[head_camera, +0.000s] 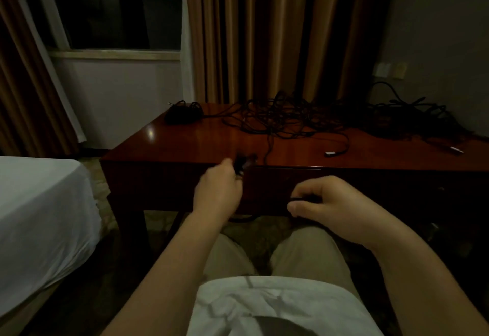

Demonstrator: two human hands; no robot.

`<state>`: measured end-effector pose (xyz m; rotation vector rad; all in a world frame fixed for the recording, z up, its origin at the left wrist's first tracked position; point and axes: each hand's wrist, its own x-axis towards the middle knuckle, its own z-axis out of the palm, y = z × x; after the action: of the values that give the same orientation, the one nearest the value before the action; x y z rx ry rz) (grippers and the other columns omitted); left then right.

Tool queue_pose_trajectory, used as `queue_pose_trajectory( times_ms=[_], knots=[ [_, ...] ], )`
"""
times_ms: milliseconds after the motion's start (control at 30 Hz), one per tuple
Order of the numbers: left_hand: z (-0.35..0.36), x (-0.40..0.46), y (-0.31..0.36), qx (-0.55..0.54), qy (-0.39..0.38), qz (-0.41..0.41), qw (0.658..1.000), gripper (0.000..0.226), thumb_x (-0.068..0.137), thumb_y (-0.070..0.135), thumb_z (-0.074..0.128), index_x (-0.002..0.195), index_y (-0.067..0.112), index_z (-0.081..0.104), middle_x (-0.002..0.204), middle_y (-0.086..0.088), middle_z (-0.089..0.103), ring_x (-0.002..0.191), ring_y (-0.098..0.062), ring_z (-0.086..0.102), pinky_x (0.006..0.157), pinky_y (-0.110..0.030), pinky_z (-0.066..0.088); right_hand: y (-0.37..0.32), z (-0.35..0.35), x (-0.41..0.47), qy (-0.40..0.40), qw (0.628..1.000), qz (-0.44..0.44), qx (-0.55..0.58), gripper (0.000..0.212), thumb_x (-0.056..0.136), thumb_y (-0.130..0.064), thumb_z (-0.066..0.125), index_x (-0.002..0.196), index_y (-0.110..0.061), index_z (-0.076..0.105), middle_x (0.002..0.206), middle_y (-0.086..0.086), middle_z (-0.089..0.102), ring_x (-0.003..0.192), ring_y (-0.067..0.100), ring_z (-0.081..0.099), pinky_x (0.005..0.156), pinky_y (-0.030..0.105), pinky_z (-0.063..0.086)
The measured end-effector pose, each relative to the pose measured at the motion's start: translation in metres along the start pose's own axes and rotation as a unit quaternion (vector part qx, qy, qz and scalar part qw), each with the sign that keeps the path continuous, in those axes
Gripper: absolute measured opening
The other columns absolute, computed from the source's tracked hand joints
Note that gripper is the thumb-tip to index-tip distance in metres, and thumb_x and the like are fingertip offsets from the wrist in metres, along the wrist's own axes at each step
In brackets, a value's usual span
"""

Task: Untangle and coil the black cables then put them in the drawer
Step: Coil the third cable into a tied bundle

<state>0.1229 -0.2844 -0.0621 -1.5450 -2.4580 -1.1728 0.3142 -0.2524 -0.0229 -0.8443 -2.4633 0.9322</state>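
Black cables [285, 121] lie heaped on the far half of the wooden desk [185, 145], a loose tangle in the middle and a second dark mass [407, 118] towards the right by the wall, while a small bundle [182, 114] sits apart at the far left corner. One strand [268, 147] runs out of the middle tangle straight towards us and drops over the front edge, and that is the one we have in hand. Our left hand [215, 190] is raised at the desk's front edge, fingers curled round what looks like a dark connector end [244, 163], though blur keeps us from saying more. Our right hand [325, 203] sits lower, in front of the drawer front [291, 179], thumb and fingers pinching a thin black length [299, 198] that runs roughly sideways between the hands.

So the cable's long axis lies fore and aft: the free end is with us, the tangle ahead and slightly right of both hands. We judge the left hand nearer the strand where it leaves the desk, so it can anchor the coil while the right draws slack towards us. The pull should follow the strand's line, or it may tighten the knot. Another lead with a pale plug [330, 153] lies just right of it. The drawer looks closed, as far as the dim light shows.
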Motion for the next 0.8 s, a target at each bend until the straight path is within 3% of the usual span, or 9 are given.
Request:
queue_pose_trajectory(
  times_ms=[133, 200, 333, 400, 433, 533, 600, 700, 800],
  knots=[
    [0.006, -0.017, 0.015, -0.1, -0.18, -0.006, 0.979, 0.013, 0.095, 0.019, 0.049, 0.099, 0.015, 0.061, 0.085, -0.006, 0.06, 0.073, -0.022, 0.057, 0.067, -0.031, 0.043, -0.009, 0.0, 0.009, 0.096, 0.992, -0.065, 0.058, 0.02, 0.09, -0.023, 0.058, 0.071, -0.025, 0.064, 0.068, 0.002, 0.059, 0.065, 0.018, 0.055, 0.062, 0.026, 0.041],
    [0.005, -0.021, 0.021, -0.161, -0.225, -0.029, 0.96, 0.019, 0.096, 0.02, 0.048, 0.102, 0.011, 0.062, 0.084, -0.009, 0.058, 0.071, -0.023, 0.054, 0.066, -0.03, 0.039, -0.004, 0.0, 0.016, 0.125, 0.987, -0.065, 0.083, 0.02, 0.091, -0.023, 0.057, 0.073, -0.023, 0.064, 0.06, -0.004, 0.053, 0.056, 0.012, 0.048, 0.057, 0.026, 0.037],
    [-0.001, -0.02, 0.032, -0.279, -0.282, -0.121, 0.91, 0.025, 0.096, 0.033, 0.048, 0.08, 0.015, 0.056, 0.081, -0.006, 0.057, 0.069, -0.015, 0.055, 0.057, -0.014, 0.044, 0.005, 0.0, 0.022, 0.123, 0.984, -0.046, 0.118, 0.021, 0.093, -0.02, 0.055, 0.074, -0.019, 0.062, 0.049, -0.015, 0.053, 0.045, -0.004, 0.048, 0.045, 0.01, 0.035],
    [0.001, -0.028, 0.031, -0.271, -0.308, -0.063, 0.91, 0.019, 0.087, 0.044, 0.062, 0.087, 0.025, 0.063, 0.089, -0.002, 0.066, 0.084, -0.014, 0.062, 0.072, -0.022, 0.048, 0.007, 0.003, 0.024, 0.12, 0.986, -0.043, 0.11, 0.02, 0.092, -0.022, 0.056, 0.074, -0.018, 0.063, 0.057, -0.012, 0.057, 0.052, -0.004, 0.053, 0.05, 0.012, 0.04],
    [0.0, -0.033, 0.03, -0.256, -0.324, -0.036, 0.91, 0.018, 0.081, 0.04, 0.068, 0.086, 0.024, 0.065, 0.085, -0.002, 0.066, 0.081, -0.016, 0.062, 0.071, -0.029, 0.047, 0.009, 0.005, 0.025, 0.124, 0.986, -0.039, 0.107, 0.021, 0.092, -0.023, 0.057, 0.072, -0.018, 0.062, 0.058, -0.011, 0.057, 0.053, -0.003, 0.054, 0.05, 0.012, 0.041],
    [-0.005, -0.038, 0.024, -0.278, -0.316, -0.029, 0.907, 0.013, 0.081, 0.006, 0.062, 0.072, 0.013, 0.056, 0.065, -0.003, 0.052, 0.057, -0.014, 0.047, 0.055, -0.027, 0.037, 0.018, 0.007, 0.026, 0.119, 0.964, -0.018, 0.235, 0.023, 0.088, -0.025, 0.057, 0.068, -0.016, 0.055, 0.049, -0.011, 0.046, 0.044, 0.006, 0.042, 0.044, 0.018, 0.033],
    [-0.015, -0.037, 0.023, -0.373, -0.283, -0.072, 0.881, 0.015, 0.085, -0.004, 0.051, 0.079, 0.009, 0.054, 0.064, -0.005, 0.051, 0.049, -0.012, 0.045, 0.044, -0.022, 0.035, 0.031, 0.008, 0.025, 0.102, 0.937, -0.039, 0.332, 0.023, 0.086, -0.032, 0.054, 0.068, -0.017, 0.057, 0.052, -0.006, 0.043, 0.048, 0.008, 0.039, 0.051, 0.022, 0.036],
    [-0.022, -0.034, 0.021, -0.462, -0.244, -0.084, 0.848, 0.017, 0.085, -0.009, 0.043, 0.082, 0.005, 0.051, 0.056, 0.002, 0.051, 0.039, -0.006, 0.041, 0.035, -0.017, 0.031, 0.049, 0.023, 0.028, 0.11, 0.951, -0.077, 0.279, 0.034, 0.095, -0.032, 0.047, 0.064, -0.024, 0.057, 0.058, -0.005, 0.044, 0.058, 0.01, 0.045, 0.066, 0.023, 0.045],
    [-0.019, -0.036, 0.027, -0.497, -0.225, -0.036, 0.838, 0.017, 0.08, -0.005, 0.046, 0.068, 0.007, 0.046, 0.047, 0.002, 0.043, 0.039, -0.009, 0.039, 0.042, -0.022, 0.034, 0.046, 0.037, 0.035, 0.158, 0.942, -0.047, 0.292, 0.039, 0.091, -0.041, 0.039, 0.066, -0.014, 0.053, 0.05, -0.009, 0.04, 0.048, 0.008, 0.039, 0.054, 0.02, 0.041]
  ],
)
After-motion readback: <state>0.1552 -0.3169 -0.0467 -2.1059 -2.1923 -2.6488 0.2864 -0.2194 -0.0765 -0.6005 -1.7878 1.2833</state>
